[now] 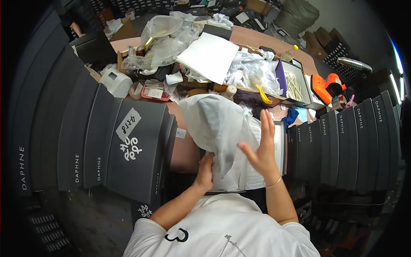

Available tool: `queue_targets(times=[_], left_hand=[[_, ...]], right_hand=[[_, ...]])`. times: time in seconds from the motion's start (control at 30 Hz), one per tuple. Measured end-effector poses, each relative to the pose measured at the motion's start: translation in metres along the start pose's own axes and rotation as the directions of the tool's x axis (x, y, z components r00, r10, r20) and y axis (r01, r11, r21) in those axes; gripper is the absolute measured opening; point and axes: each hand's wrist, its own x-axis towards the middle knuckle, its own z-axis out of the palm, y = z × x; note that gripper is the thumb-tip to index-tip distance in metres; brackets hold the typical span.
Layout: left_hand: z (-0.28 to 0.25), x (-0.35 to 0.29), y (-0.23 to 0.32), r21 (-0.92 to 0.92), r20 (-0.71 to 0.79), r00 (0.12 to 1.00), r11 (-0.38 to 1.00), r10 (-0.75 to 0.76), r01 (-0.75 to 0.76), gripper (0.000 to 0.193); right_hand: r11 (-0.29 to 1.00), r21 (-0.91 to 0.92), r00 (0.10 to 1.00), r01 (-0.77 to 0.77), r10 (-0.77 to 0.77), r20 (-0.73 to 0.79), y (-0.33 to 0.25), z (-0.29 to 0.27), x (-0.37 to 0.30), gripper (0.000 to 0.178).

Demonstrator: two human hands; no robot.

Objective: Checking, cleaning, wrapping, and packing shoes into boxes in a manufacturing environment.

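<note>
My left hand is closed on the near left side of a bundle in thin white tissue paper. A darker grey shape shows faintly through the tissue; I cannot make out what it is. My right hand is raised at the bundle's right side, fingers stretched out and thumb apart, holding nothing. Beneath and to the right of the bundle lies an open box with white paper lining. The bundle hides much of the box.
Dark shoe boxes stand stacked on my left, with a row of dark boxes on my right. Across the table lie a white lid, crumpled tissue, a yellow-handled tool, a white dispenser and an orange tool.
</note>
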Motion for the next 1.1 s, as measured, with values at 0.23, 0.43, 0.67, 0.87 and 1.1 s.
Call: queue_targets(times=[0.23, 0.43, 0.67, 0.87, 1.1], left_hand=[[-0.017, -0.009, 0.033, -0.171, 0.284, 0.946, 0.963, -0.155, 0.209, 0.062], [-0.05, 0.011, 0.022, -0.444, 0.31, 0.944, 0.895, 0.118, 0.034, 0.04], [-0.012, -0.013, 0.069, 0.826, 0.229, 0.866, 0.383, 0.444, -0.414, 0.039], [-0.01, -0.021, 0.09, 0.688, 0.287, 0.949, 0.66, 0.134, -0.301, 0.066], [-0.015, -0.02, 0.087, 0.314, 0.365, 0.923, 0.917, 0.122, -0.245, 0.074]], right_hand=[[0.882, 0.39, 0.964, -0.264, 0.226, 0.141, 0.002, 0.006, -0.031, 0.02], [0.982, 0.175, 0.614, 0.073, -0.183, 0.768, -0.016, 0.027, -0.102, 0.016], [0.55, 0.738, 0.919, -0.392, 0.259, 0.295, 0.03, -0.048, -0.021, 0.107], [0.583, 0.571, 0.805, -0.578, 0.294, 0.515, 0.054, -0.064, -0.043, 0.059], [0.196, 0.73, 0.678, -0.655, 0.578, 0.454, 0.084, -0.076, -0.119, 0.046]])
